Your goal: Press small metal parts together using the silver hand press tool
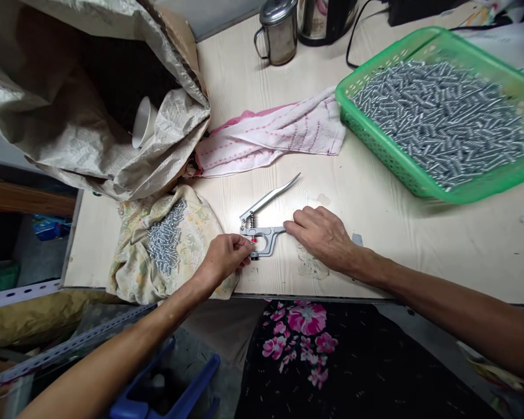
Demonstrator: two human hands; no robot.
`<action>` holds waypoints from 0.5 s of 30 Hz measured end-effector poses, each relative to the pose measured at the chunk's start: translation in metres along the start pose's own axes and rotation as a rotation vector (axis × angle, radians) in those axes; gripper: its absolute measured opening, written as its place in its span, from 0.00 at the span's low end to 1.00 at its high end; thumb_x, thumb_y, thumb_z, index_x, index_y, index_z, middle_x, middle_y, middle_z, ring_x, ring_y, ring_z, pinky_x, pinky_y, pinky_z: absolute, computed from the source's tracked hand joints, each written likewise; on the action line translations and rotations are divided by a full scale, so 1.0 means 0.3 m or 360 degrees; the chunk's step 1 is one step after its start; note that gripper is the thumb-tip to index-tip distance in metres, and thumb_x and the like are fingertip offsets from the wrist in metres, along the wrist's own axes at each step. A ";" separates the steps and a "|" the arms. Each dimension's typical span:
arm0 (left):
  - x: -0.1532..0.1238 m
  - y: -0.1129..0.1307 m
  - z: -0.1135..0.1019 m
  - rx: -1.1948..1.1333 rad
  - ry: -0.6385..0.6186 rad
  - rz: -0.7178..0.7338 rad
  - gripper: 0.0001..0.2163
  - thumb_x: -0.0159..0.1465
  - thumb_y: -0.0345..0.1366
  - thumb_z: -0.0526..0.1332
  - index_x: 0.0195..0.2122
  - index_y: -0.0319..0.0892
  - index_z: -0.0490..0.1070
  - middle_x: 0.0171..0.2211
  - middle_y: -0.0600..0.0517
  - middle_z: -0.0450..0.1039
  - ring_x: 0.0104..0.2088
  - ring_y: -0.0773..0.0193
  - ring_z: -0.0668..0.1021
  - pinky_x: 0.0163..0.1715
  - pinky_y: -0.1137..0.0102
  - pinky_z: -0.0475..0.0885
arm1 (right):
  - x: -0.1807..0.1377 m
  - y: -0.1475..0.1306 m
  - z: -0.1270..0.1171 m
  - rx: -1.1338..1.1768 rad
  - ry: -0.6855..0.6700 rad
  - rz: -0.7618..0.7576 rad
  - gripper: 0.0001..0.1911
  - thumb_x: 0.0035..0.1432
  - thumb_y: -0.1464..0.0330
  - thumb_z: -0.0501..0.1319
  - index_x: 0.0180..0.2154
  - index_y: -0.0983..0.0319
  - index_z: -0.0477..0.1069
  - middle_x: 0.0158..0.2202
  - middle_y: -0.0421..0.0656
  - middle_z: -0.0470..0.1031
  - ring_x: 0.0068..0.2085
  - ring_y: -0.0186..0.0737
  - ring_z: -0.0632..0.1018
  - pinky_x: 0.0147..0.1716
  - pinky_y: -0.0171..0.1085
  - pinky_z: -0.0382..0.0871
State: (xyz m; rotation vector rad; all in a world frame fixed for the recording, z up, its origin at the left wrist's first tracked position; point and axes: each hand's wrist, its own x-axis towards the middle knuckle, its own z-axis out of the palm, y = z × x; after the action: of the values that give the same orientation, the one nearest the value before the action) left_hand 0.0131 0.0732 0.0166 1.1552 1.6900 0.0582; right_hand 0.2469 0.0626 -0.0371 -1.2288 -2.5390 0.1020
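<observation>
Grey snap pliers (268, 240) lie on the table near its front edge, their upper handle raised and a coil spring and a red part showing at the jaw. My right hand (318, 233) is closed on the tip of the lower handle, fingers curled. At the jaw, my left hand (229, 254) is pinched beside the red part; whatever its fingertips hold is hidden. Left of that hand, a pile of small silvery coil springs (166, 241) rests on a yellowish patterned cloth (128, 267).
A green plastic basket (375, 145) full of similar springs stands at the right. Behind the pliers lies a pink and white towel (279, 137). An open woven sack (174, 128) with a white cup (144, 122) inside is at the left. A metal mug (280, 35) stands at the back.
</observation>
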 end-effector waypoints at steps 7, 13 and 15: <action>0.007 0.031 -0.012 0.0121 -0.0136 -0.0136 0.08 0.60 0.34 0.63 0.25 0.38 0.72 0.16 0.54 0.72 0.18 0.68 0.74 0.20 0.74 0.69 | -0.005 -0.005 -0.002 -0.0064 0.0096 -0.0016 0.13 0.65 0.79 0.50 0.35 0.62 0.70 0.31 0.42 0.67 0.34 0.41 0.64 0.33 0.41 0.52; 0.003 0.044 -0.012 0.0000 -0.0197 -0.0231 0.08 0.61 0.34 0.63 0.26 0.37 0.71 0.15 0.55 0.71 0.17 0.69 0.73 0.21 0.75 0.68 | -0.007 -0.018 0.005 -0.0131 0.0217 0.0017 0.12 0.66 0.78 0.53 0.32 0.62 0.70 0.28 0.41 0.66 0.32 0.40 0.63 0.32 0.40 0.51; -0.003 0.045 -0.008 -0.0037 -0.0172 -0.0262 0.07 0.62 0.33 0.63 0.27 0.37 0.72 0.15 0.55 0.71 0.17 0.69 0.73 0.21 0.76 0.67 | -0.006 -0.020 0.004 -0.0123 0.0195 0.0024 0.11 0.65 0.78 0.53 0.33 0.62 0.70 0.28 0.41 0.67 0.33 0.40 0.63 0.32 0.40 0.51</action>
State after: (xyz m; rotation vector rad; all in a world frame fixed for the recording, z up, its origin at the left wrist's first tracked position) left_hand 0.0202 0.0811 0.0256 0.9808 1.6779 -0.0856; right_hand 0.2431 0.0574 -0.0376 -1.2427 -2.4493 -0.0663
